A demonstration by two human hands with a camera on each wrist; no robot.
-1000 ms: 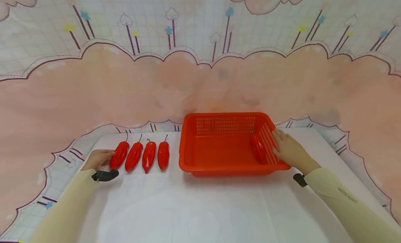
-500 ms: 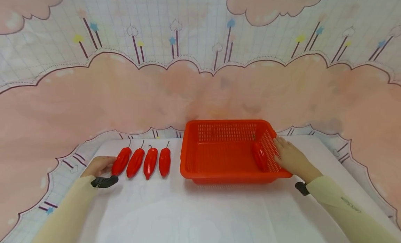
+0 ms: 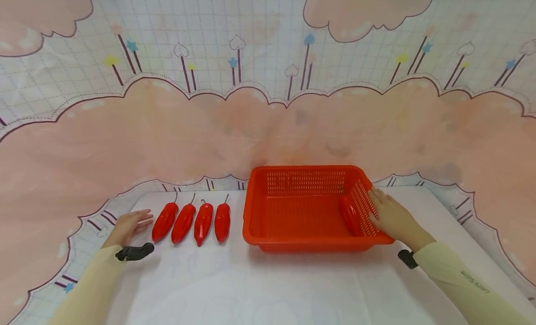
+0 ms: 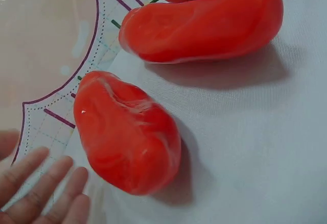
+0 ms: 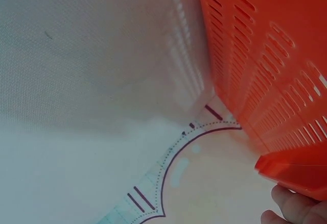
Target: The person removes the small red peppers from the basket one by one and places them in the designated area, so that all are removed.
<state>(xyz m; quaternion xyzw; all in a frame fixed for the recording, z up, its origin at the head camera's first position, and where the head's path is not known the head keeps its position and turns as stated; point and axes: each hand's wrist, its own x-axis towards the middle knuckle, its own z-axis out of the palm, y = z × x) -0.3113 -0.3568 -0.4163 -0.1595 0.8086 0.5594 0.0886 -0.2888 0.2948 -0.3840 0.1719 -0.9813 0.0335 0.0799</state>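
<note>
Several glossy red chili peppers lie in a row on the white tabletop. The leftmost chili pepper [image 3: 165, 222] is nearest to my left hand [image 3: 130, 226], whose fingers are spread with a small gap to it. In the left wrist view, the fingers [image 4: 61, 175] are relaxed beside this chili pepper [image 4: 127, 137]. My right hand [image 3: 393, 217] rests on the right rim of a red plastic basket [image 3: 301, 246], fingers extended along it. Its fingertips [image 5: 291, 201] show at the rim's corner in the right wrist view. One red chili pepper [image 3: 350, 215] lies inside the basket against the right wall.
A white cloth [image 3: 268, 292] covers the table. Behind it hangs a pink and white backdrop [image 3: 268, 134] with clouds and stars, close to the basket's far side. Dark straps [image 3: 135, 253] sit at both wrists.
My left hand has let go of the leftmost chili pepper and moved slightly left, its fingers opening. The right hand stays on the basket rim. The head view has tilted up a little.
</note>
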